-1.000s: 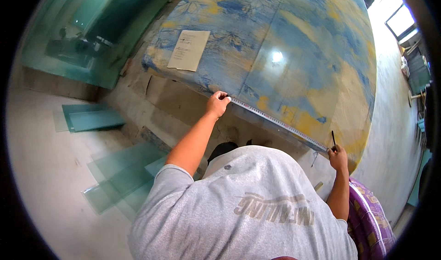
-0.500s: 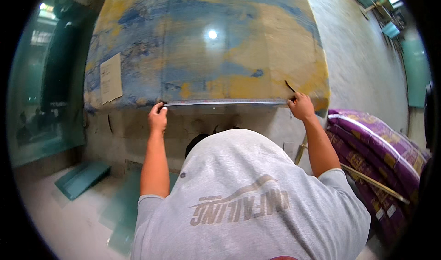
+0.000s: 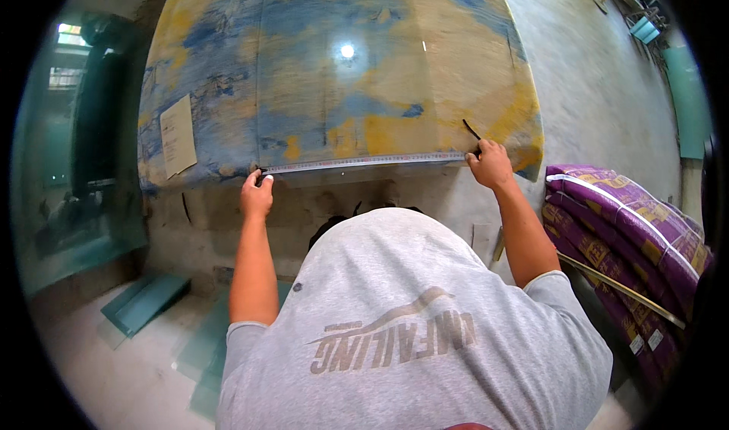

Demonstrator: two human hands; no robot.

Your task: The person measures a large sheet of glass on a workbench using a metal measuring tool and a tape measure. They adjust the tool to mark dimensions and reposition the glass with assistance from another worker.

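Observation:
A tape measure's silver blade (image 3: 364, 160) is stretched along the near edge of a large table covered with a blue and yellow mottled cloth (image 3: 175, 43). My left hand (image 3: 257, 195) pinches the blade's left end, where something small and black shows at the fingers. At the other end, my right hand (image 3: 491, 164) is closed around the tape measure, its body mostly hidden by the fingers. A thin black strap (image 3: 471, 128) sticks out beyond that hand onto the cloth. Clear glass seems to lie over the cloth, with faint straight edges and a lamp's reflection.
A sheet of paper (image 3: 178, 138) lies at the table's left. Large glass panes (image 3: 83, 164) lean farther left, and smaller glass pieces (image 3: 144, 305) lie low on the floor. Purple sacks (image 3: 623, 225) are heaped at the right, a wooden stick (image 3: 623, 289) across them.
Both hands still hold the tape stretched. Its blade now faces up more, so the scale marks show along it. My right hand has shifted slightly left and away from me.

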